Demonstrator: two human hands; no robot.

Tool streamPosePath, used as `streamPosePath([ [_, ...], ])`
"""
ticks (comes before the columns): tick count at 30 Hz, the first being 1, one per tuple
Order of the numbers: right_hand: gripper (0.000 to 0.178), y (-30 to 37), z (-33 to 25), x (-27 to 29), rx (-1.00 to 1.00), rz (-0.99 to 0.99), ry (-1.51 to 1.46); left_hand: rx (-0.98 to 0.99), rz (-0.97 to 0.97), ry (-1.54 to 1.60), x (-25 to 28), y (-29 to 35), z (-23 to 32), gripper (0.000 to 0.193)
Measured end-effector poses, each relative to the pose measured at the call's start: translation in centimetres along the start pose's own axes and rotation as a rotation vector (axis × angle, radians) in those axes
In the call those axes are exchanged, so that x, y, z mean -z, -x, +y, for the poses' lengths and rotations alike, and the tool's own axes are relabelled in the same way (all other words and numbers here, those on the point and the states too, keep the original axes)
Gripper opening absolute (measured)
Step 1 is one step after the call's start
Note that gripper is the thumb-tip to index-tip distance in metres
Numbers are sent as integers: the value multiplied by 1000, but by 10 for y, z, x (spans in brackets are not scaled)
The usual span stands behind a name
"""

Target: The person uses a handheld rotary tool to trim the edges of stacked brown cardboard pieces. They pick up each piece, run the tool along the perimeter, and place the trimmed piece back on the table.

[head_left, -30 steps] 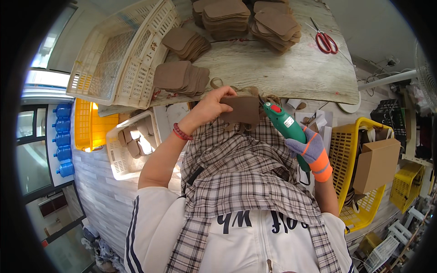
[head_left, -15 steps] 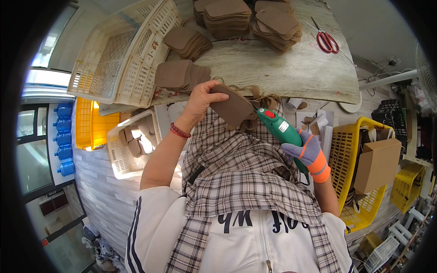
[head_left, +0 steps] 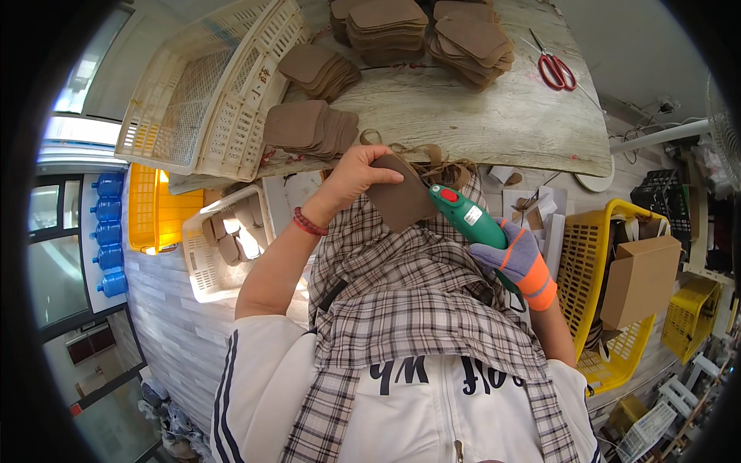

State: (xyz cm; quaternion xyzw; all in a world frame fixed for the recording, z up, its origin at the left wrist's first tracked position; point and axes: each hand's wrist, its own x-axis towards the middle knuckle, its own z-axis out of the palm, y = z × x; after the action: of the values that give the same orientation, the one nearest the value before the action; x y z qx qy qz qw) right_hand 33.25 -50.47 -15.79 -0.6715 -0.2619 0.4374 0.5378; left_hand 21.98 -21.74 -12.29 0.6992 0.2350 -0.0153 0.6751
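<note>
My bare left hand (head_left: 353, 179) pinches the upper edge of a flat brown piece (head_left: 403, 204) with rounded corners, thumb on top, over my lap at the table's near edge. My right hand (head_left: 515, 258), in a purple and orange glove, is wrapped round green electric scissors (head_left: 472, 220) with a red button. The tool's front end meets the right edge of the piece; its blades are hidden there. Narrow brown offcut strips (head_left: 434, 154) lie on the table's edge just behind the piece.
On the wooden table (head_left: 401, 100) stand several stacks of brown pieces (head_left: 471, 38), red-handled scissors (head_left: 557, 71) and white plastic baskets (head_left: 239, 108). A white crate (head_left: 208, 266) with brown pieces is at left. At right stands a yellow basket (head_left: 575, 262) with a cardboard box (head_left: 641, 279).
The brown piece has turned and shifted slightly right in my left hand. My right hand and the electric scissors have moved a little left, tip now against the piece's right edge.
</note>
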Motion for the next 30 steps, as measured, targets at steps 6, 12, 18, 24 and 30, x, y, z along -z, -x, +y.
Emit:
streamPosePath([
  [6, 47, -4, 2, -1, 17, -6, 53, 58, -79, -85, -9, 2, 8, 16],
  [12, 46, -4, -17, -3, -23, -19, 31, 106, -169, -170, -11, 1, 11, 15],
  [18, 44, -16, -17, -11, 33, -42, -57, 35, -211, -89, -13, 4, 9, 29],
  [24, 40, -12, -13, 2, -78, 38, -148, -146, 227, 93, 68, 35, 34, 23],
  [30, 34, -23, 7, 7, -42, 103, -83, -255, 637, 115, 154, 21, 34, 18],
])
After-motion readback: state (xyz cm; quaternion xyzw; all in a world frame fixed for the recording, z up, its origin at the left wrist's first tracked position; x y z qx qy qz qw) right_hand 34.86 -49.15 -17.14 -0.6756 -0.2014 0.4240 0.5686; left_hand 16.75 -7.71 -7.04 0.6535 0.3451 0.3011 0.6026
